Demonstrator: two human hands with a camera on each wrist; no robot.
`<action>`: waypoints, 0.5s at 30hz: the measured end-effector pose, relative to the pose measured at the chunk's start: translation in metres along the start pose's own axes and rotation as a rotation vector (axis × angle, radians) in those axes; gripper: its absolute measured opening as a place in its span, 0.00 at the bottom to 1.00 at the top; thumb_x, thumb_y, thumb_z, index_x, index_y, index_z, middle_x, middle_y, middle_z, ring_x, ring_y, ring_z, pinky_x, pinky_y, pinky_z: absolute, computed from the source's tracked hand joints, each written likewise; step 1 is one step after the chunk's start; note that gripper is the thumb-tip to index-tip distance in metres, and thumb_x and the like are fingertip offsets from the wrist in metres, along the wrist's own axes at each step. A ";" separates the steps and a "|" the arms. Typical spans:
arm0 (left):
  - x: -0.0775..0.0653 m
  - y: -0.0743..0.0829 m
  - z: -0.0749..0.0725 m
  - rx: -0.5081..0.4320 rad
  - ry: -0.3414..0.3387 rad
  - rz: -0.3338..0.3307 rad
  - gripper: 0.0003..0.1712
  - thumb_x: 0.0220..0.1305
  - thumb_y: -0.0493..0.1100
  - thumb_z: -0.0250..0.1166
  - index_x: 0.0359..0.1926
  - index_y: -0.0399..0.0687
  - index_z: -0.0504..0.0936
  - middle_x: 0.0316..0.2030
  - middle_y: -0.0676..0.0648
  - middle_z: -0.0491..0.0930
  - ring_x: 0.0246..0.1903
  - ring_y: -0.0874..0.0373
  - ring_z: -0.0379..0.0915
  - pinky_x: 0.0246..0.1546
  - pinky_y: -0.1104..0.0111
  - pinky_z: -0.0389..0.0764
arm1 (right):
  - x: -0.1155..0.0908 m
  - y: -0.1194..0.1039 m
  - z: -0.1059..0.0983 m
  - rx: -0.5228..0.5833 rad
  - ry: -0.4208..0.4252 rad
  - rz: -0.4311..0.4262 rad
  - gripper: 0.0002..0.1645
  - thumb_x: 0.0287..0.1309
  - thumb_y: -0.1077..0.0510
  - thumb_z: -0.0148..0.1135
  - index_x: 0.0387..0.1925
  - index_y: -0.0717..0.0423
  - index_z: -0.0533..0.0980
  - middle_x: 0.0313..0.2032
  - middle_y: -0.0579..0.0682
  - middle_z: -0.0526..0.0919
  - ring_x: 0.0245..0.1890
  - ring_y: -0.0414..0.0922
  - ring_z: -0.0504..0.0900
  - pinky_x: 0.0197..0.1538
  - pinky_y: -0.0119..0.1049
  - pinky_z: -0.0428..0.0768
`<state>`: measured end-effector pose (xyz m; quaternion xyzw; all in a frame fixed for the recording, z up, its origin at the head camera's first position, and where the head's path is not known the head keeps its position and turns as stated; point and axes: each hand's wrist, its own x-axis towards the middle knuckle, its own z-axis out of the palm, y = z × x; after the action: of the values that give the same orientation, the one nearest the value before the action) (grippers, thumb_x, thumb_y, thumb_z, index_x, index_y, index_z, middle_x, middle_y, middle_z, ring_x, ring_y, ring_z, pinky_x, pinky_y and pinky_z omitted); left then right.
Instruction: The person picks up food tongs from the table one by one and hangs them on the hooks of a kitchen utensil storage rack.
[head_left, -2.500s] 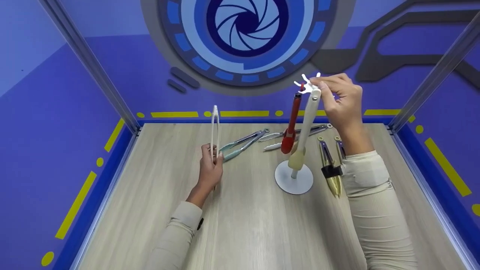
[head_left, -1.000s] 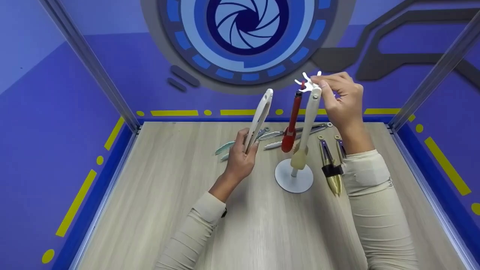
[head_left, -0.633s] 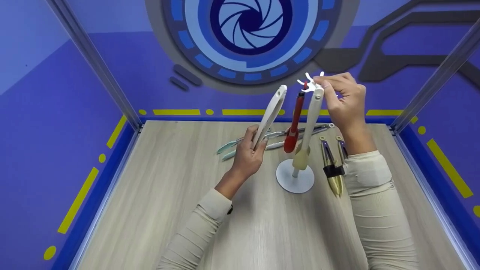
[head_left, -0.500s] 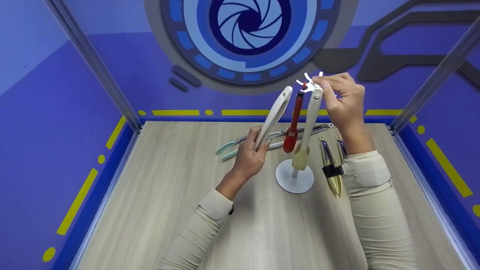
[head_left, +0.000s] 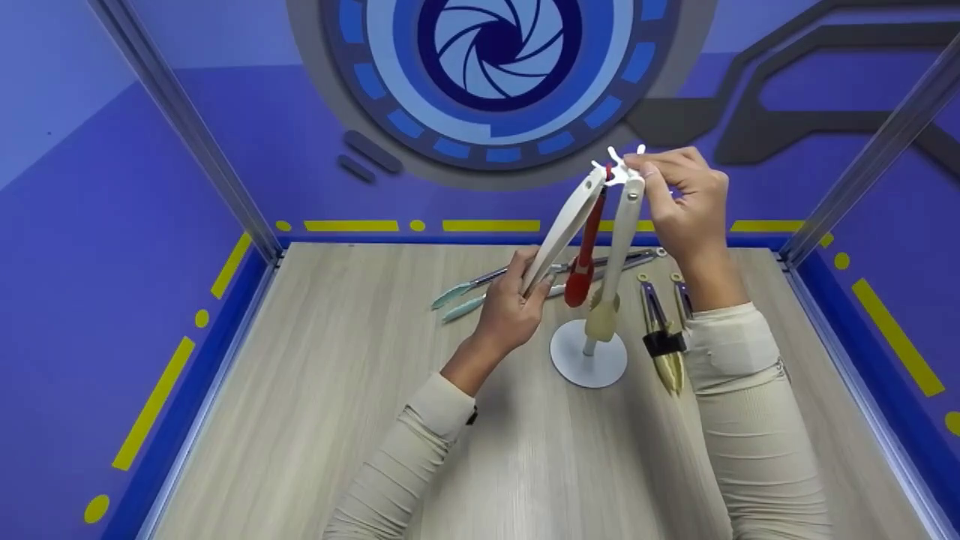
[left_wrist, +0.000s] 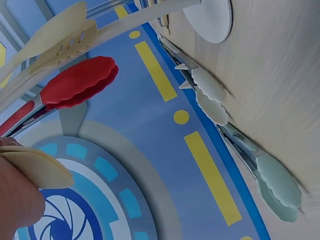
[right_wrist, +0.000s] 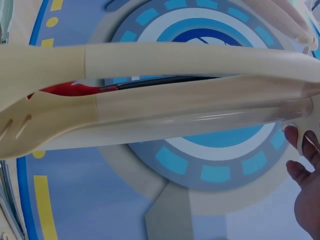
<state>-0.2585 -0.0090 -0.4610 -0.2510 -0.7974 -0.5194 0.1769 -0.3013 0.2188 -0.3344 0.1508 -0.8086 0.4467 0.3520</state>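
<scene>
My left hand (head_left: 510,319) grips a pair of cream tongs (head_left: 562,232), tilted, their ring-holed upper end right at the hooks of a white rack (head_left: 588,375). In the left wrist view the rounded tips of these tongs (left_wrist: 42,169) show beside the fingers. With fingertips and thumb, my right hand (head_left: 686,199) pinches the hooked top of the rack. Red-tipped tongs (head_left: 579,283) hang from it, partly behind the held pair. Another cream pair with beige slotted tips (head_left: 619,247) hangs nearest my right hand and fills the right wrist view (right_wrist: 200,60).
Teal-tipped tongs (head_left: 466,307) lie behind my left hand. Tongs with pale scalloped tips (left_wrist: 210,87) lie at the back, partly covered by the hanging pairs. Gold tongs (head_left: 667,367) with a black band lie by my right sleeve. Blue-purple walls (head_left: 225,150) enclose the table.
My left hand has carried the cream tongs rightward from the left of the rack, tilting them until their upper end reaches the hooks. My right hand has kept its place at the top.
</scene>
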 end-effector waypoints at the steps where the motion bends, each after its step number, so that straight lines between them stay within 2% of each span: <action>1: 0.000 0.000 0.000 0.003 0.000 0.000 0.22 0.72 0.43 0.58 0.64 0.55 0.66 0.48 0.43 0.82 0.42 0.55 0.79 0.46 0.58 0.82 | 0.000 0.000 0.000 0.002 0.001 0.000 0.16 0.67 0.46 0.55 0.43 0.41 0.88 0.42 0.46 0.91 0.44 0.32 0.76 0.46 0.26 0.70; 8: 0.001 0.002 0.002 0.010 -0.008 -0.023 0.21 0.73 0.46 0.57 0.64 0.57 0.65 0.49 0.44 0.82 0.42 0.55 0.79 0.45 0.57 0.83 | 0.000 0.001 0.000 0.010 0.008 -0.007 0.16 0.67 0.46 0.56 0.42 0.42 0.88 0.41 0.47 0.91 0.43 0.32 0.77 0.46 0.26 0.70; 15: 0.003 0.004 0.004 0.030 0.000 -0.012 0.21 0.73 0.45 0.57 0.64 0.56 0.66 0.45 0.46 0.81 0.38 0.56 0.78 0.40 0.62 0.81 | 0.001 0.002 0.000 0.005 0.012 -0.017 0.16 0.67 0.46 0.55 0.41 0.42 0.88 0.41 0.46 0.91 0.43 0.32 0.77 0.46 0.26 0.70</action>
<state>-0.2586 -0.0038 -0.4581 -0.2434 -0.8065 -0.5086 0.1776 -0.3028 0.2198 -0.3349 0.1558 -0.8040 0.4466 0.3603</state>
